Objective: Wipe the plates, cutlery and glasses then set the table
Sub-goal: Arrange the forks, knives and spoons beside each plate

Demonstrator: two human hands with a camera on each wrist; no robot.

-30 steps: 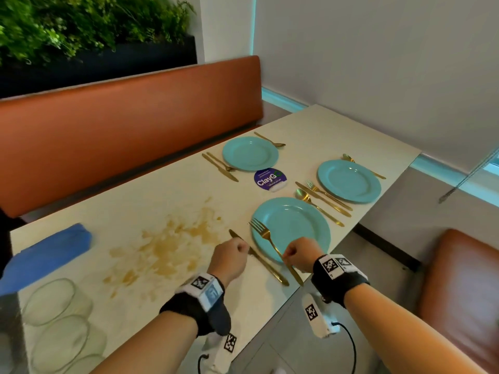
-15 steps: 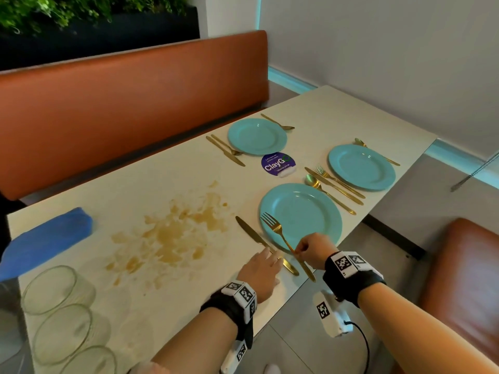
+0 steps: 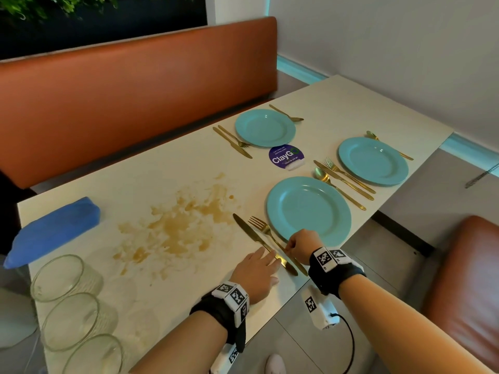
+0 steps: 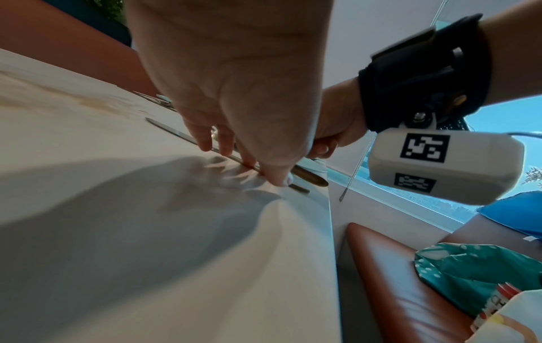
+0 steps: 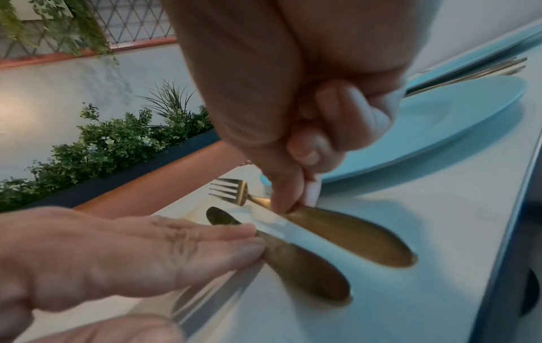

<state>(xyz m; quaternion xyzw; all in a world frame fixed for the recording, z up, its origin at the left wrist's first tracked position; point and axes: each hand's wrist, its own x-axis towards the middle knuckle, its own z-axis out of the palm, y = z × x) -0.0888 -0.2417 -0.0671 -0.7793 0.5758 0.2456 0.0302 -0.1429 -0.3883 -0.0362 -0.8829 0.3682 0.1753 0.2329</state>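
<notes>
The near teal plate (image 3: 307,209) sits by the table's front edge. Left of it a gold knife (image 3: 249,233) and a gold fork (image 3: 263,228) lie side by side on the table. My left hand (image 3: 270,259) lies flat, its straight fingers (image 5: 205,234) touching the knife (image 5: 305,266) at its handle. My right hand (image 3: 290,247) is curled, and its fingertips (image 5: 283,199) pinch the fork (image 5: 231,191) at the handle. In the left wrist view my left hand's fingertips (image 4: 275,178) press on the knife (image 4: 167,127).
A brown stain (image 3: 183,225) covers the table's middle. A blue cloth (image 3: 54,230) and three glasses (image 3: 64,276) are at the left end. Two more teal plates (image 3: 266,127) (image 3: 374,160) with gold cutlery and a purple sticker (image 3: 286,157) lie further off. Orange bench (image 3: 135,90) behind, orange seat (image 3: 464,279) at right.
The fork slid off the plate's rim onto the table beside the knife. My left hand opened from a fist and laid its fingers on the knife handle.
</notes>
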